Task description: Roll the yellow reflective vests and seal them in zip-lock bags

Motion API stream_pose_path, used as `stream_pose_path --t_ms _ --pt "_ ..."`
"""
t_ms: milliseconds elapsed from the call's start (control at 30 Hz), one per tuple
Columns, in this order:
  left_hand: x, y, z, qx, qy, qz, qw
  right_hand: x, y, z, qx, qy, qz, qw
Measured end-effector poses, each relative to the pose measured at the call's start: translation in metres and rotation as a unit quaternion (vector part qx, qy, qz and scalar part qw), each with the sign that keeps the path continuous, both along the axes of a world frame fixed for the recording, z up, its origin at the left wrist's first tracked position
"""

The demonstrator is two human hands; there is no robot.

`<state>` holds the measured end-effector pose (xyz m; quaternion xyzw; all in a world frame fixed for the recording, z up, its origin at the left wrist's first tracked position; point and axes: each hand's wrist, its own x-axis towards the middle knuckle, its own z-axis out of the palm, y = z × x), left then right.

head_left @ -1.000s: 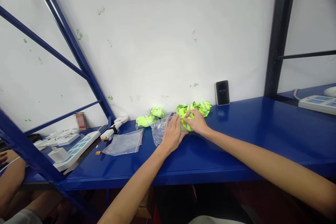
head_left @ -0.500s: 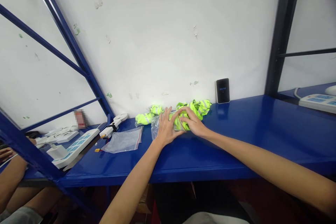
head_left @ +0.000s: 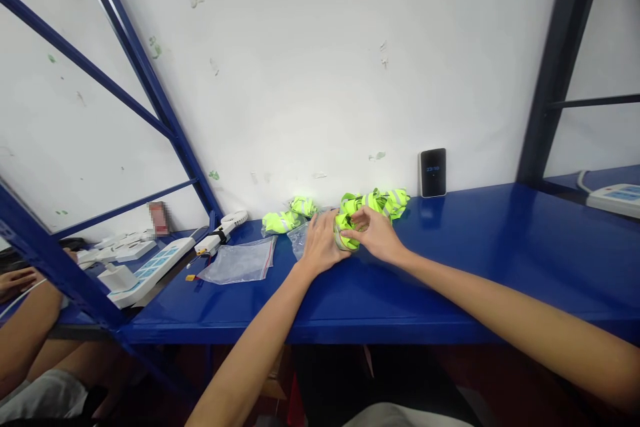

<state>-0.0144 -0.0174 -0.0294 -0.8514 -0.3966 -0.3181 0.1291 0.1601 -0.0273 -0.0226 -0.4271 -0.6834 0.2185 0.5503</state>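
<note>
Between my hands is a rolled neon-yellow bundle of fabric with silver reflective stripes, resting at the blue tabletop. My left hand is wrapped round its left side, fingers close together. From the right, my right hand holds the bundle's near end with thumb and bent fingers. A crumpled clear plastic bag lies just left of my left hand, partly hidden by it. Behind my hands lies a larger heap of the same striped neon fabric. Two smaller bagged neon bundles sit to the left.
A flat zip bag lies on the blue table, beside a white handheld fan and wires. A phone-like device leans on the wall. Left, past a blue post, are a power strip and another person's arm.
The fingers of my left hand have drawn in around the bundle, and my right fingers have shifted on its end. The view has moved slightly, so everything sits a little further right.
</note>
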Motion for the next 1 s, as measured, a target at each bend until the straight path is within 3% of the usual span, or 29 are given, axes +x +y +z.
stream_pose_path --t_ms 133,233,333,533,667,733,833,900,1000 --pt "0.007 -0.005 0.000 0.028 0.015 -0.009 0.999 -0.008 -0.006 -0.004 0.006 0.002 0.025 1.000" --pt "0.009 -0.007 0.004 0.052 0.028 -0.012 0.998 -0.010 -0.009 -0.002 0.008 -0.019 0.122 0.992" --pt "0.013 -0.011 0.011 0.054 0.088 -0.035 0.994 -0.007 -0.009 0.000 -0.062 -0.022 0.210 0.976" --pt "0.023 -0.027 0.029 -0.029 0.132 -0.065 0.989 0.012 -0.010 0.007 -0.259 0.120 0.343 0.895" --pt "0.006 -0.020 0.049 -0.128 0.130 -0.182 0.966 0.020 -0.008 0.008 -0.316 0.099 0.414 0.848" --pt "-0.003 -0.009 0.060 -0.182 0.117 -0.191 0.957 0.019 -0.004 0.004 -0.318 0.089 0.403 0.854" --pt "-0.006 0.011 0.063 -0.251 0.080 -0.110 0.958 0.017 0.002 0.000 -0.299 0.071 0.360 0.881" --pt "0.000 0.019 0.056 -0.275 0.078 -0.062 0.956 0.015 0.003 -0.002 -0.278 0.045 0.323 0.904" --pt "0.012 0.023 0.037 -0.245 0.045 -0.011 0.968 0.016 0.004 -0.002 -0.249 0.032 0.230 0.940"
